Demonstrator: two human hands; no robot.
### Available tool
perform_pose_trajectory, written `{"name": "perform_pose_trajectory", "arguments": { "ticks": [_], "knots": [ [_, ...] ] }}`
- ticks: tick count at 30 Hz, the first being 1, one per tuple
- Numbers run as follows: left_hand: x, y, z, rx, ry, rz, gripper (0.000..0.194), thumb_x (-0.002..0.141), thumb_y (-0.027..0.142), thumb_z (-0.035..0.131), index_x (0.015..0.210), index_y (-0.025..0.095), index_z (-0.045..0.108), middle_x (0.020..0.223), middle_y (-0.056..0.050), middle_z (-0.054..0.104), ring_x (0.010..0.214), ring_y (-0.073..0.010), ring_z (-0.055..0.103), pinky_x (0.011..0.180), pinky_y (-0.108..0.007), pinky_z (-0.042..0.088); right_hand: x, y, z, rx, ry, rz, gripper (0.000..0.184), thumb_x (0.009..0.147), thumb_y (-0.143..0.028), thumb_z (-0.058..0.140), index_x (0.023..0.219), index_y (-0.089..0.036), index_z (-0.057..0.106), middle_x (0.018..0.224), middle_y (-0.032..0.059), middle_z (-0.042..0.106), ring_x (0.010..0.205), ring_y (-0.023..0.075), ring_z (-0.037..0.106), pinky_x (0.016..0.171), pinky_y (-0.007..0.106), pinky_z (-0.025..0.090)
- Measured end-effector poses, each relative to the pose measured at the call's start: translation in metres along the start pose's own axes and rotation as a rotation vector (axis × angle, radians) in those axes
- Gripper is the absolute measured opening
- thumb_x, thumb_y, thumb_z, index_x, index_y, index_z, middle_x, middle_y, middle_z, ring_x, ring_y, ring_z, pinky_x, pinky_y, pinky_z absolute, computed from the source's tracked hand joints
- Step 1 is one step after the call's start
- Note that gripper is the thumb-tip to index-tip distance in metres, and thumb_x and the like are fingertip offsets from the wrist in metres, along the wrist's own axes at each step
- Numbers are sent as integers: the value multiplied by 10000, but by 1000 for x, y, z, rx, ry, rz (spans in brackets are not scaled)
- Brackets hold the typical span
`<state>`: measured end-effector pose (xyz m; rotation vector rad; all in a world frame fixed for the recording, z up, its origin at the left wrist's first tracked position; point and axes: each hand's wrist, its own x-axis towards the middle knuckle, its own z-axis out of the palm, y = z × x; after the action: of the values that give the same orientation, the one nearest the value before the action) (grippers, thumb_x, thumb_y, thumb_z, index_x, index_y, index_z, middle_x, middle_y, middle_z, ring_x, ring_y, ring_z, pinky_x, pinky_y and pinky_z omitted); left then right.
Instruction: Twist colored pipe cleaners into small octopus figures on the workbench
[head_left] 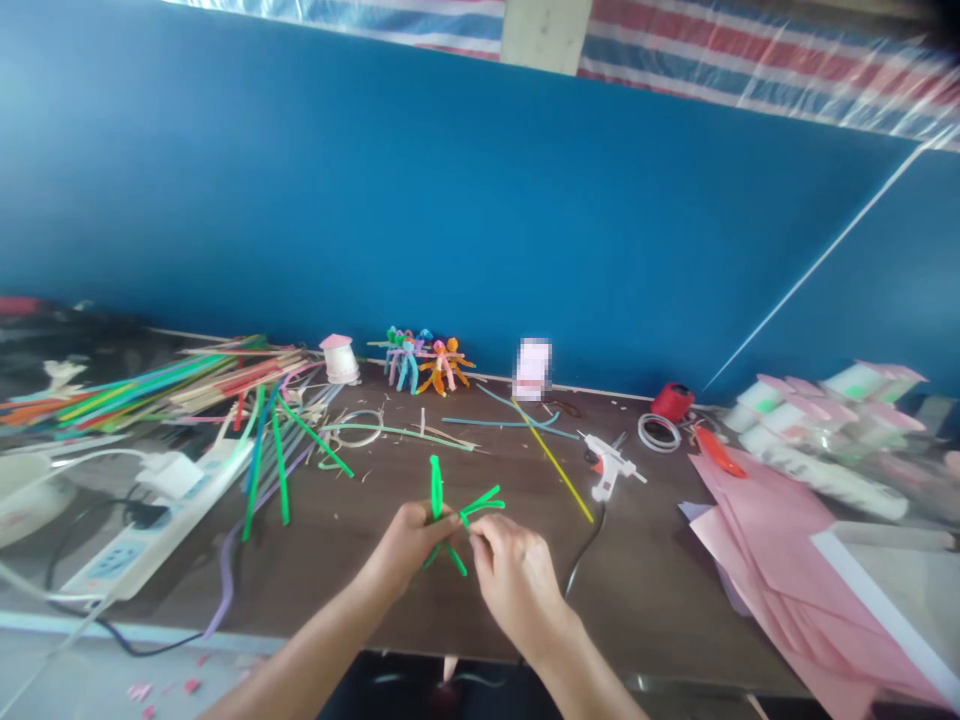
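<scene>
Both hands grip a bent green pipe cleaner figure [436, 485] above the front middle of the dark table. My left hand [411, 540] is closed on its left part, where a folded loop sticks straight up. My right hand [517, 560] pinches it from the right, just under two green prongs that point up and right. More green ends hang down between the hands. Fingers hide where the pieces join. Beyond the hands lies a yellow pipe cleaner [555, 460], and a white glue gun [609, 465] rests to the right.
Left are a heap of coloured pipe cleaners [150, 385] and a white power strip [165, 520]. Small pipe cleaner figures [442, 365] and a white cup with a pink top [339, 358] stand by the blue partition [450, 200]. Pink sheets [780, 560] lie right.
</scene>
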<state>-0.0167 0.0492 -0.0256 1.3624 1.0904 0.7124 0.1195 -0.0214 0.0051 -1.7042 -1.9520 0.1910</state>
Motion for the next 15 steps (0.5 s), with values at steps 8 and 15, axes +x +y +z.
{"name": "perform_pose_trajectory", "arguments": {
  "ticks": [8,15],
  "knots": [
    [-4,5,-6,-781,-346,-442,132,612,206,664,604,116,568,445,45,452,477,-80,451,607,-276,416,6,22,5,409,-23,133,177,786,-155,447,780,-186,621,714,17,649,663,143,595,634,216,404],
    [-7,13,-10,-587,-605,-276,94,572,172,609,516,98,599,373,8,476,429,-92,443,616,-274,384,21,42,-7,673,-471,62,140,737,-258,554,716,-141,628,564,-25,573,521,95,501,494,174,362]
  ]
}}
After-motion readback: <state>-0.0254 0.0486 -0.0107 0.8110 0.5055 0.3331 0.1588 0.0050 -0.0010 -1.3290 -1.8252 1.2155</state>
